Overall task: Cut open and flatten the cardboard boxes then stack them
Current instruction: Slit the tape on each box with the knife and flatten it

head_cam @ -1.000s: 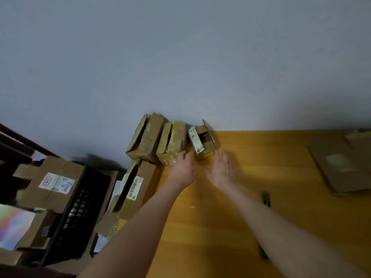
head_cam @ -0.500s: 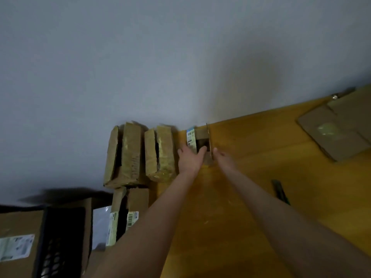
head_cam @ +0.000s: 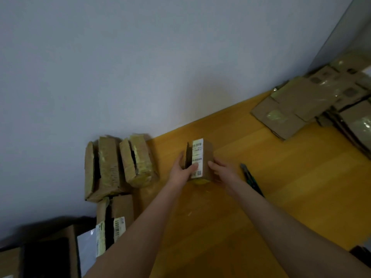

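The fingers (head_cam: 193,168) of our left hand (head_cam: 180,173) and right hand (head_cam: 221,173) grip the small labelled box (head_cam: 205,155), just left of the utility knife (head_cam: 252,178). Right of the knife, flattened cardboard (head_cam: 289,115) is stacked; far left, three taped boxes (head_cam: 106,167) wait uncut.

Barcode label (head_cam: 197,157) on small box (head_cam: 207,157): text illegible

A plain, pale grey-blue wall (head_cam: 140,67) is seen behind a yellow-orange wooden table (head_cam: 301,187), whose far edge is set against it. The scene is dimly lit, and a soft sheen is shown on the wood. A glossy grey panel (head_cam: 353,37) is stood at the far right corner.
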A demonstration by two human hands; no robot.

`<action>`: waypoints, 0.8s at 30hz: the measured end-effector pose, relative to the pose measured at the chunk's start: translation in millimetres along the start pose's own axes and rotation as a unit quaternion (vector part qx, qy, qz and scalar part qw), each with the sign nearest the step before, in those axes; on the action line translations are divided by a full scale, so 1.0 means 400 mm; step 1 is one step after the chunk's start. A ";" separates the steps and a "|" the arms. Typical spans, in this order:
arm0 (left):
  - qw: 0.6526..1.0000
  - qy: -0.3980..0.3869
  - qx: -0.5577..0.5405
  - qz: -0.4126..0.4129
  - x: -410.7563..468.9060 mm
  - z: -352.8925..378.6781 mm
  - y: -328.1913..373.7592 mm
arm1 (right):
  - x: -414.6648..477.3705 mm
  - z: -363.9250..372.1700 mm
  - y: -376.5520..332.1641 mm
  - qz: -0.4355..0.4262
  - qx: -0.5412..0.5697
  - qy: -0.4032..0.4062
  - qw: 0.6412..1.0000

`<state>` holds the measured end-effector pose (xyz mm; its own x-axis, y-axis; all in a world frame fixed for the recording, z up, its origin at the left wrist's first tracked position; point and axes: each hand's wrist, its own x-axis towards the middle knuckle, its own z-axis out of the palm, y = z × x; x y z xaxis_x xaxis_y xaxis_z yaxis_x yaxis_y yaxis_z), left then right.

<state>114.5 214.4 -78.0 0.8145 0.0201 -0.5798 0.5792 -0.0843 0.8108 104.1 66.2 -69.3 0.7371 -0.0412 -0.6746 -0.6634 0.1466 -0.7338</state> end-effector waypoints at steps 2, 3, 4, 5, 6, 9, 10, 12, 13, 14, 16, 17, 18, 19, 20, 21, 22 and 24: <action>0.999 -0.016 0.032 0.036 -0.029 0.015 0.006 | -0.014 -0.015 0.001 0.014 0.019 -0.021 1.000; 0.998 -0.024 0.047 0.046 -0.045 0.024 0.012 | -0.025 -0.017 0.001 0.020 0.037 -0.020 0.999; 0.997 -0.032 0.051 0.053 -0.059 0.033 0.019 | -0.036 -0.020 0.000 0.024 0.053 -0.020 0.998; 0.996 -0.041 0.055 0.054 -0.074 0.043 0.030 | -0.047 -0.025 -0.001 0.024 0.067 -0.018 0.997; 0.996 -0.051 0.056 0.054 -0.090 0.053 0.042 | -0.057 -0.032 -0.003 0.025 0.084 -0.018 0.996; 0.992 -0.068 0.080 0.066 -0.124 0.079 0.056 | -0.085 -0.055 -0.007 0.019 0.103 -0.036 0.994; 0.992 -0.070 0.079 0.071 -0.130 0.085 0.055 | -0.092 -0.060 -0.010 0.012 0.090 -0.040 0.995; 0.994 -0.074 0.066 0.049 -0.139 0.086 0.054 | -0.104 -0.070 -0.008 -0.010 0.047 -0.040 0.998; 0.994 -0.088 0.054 0.035 -0.143 0.084 0.056 | -0.113 -0.076 -0.011 -0.022 0.025 -0.034 0.999; 0.994 -0.105 0.036 0.020 -0.147 0.081 0.058 | -0.116 -0.085 -0.010 -0.023 0.013 -0.032 0.999; 0.991 -0.132 0.024 -0.014 -0.154 0.075 0.061 | -0.123 -0.102 -0.006 0.002 0.016 -0.050 0.999; 0.988 -0.142 0.047 -0.026 -0.162 0.076 0.065 | -0.130 -0.111 -0.008 0.020 0.022 -0.070 0.997; 0.984 -0.152 0.083 -0.033 -0.165 0.077 0.062 | -0.135 -0.117 -0.008 0.034 0.028 -0.086 0.995; 0.980 -0.157 0.119 -0.034 -0.170 0.081 0.059 | -0.137 -0.122 -0.006 0.042 0.034 -0.094 0.994; 0.978 -0.151 0.139 -0.029 -0.174 0.087 0.054 | -0.136 -0.124 -0.002 0.042 0.035 -0.091 0.994; 0.980 -0.135 0.145 -0.022 -0.175 0.093 0.051 | -0.134 -0.124 0.004 0.033 0.031 -0.078 0.996; 0.983 -0.116 0.144 -0.010 -0.177 0.098 0.048 | -0.131 -0.123 0.009 0.019 0.024 -0.054 0.998; 0.987 -0.076 0.144 0.017 -0.176 0.107 0.035 | -0.129 -0.119 0.023 -0.015 0.006 -0.012 1.000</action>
<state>63.9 169.3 -29.2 0.8064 -0.1346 -0.5759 0.5009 -0.3622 0.7861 53.9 22.7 -44.9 0.7590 -0.0219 -0.6507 -0.6402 0.1568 -0.7520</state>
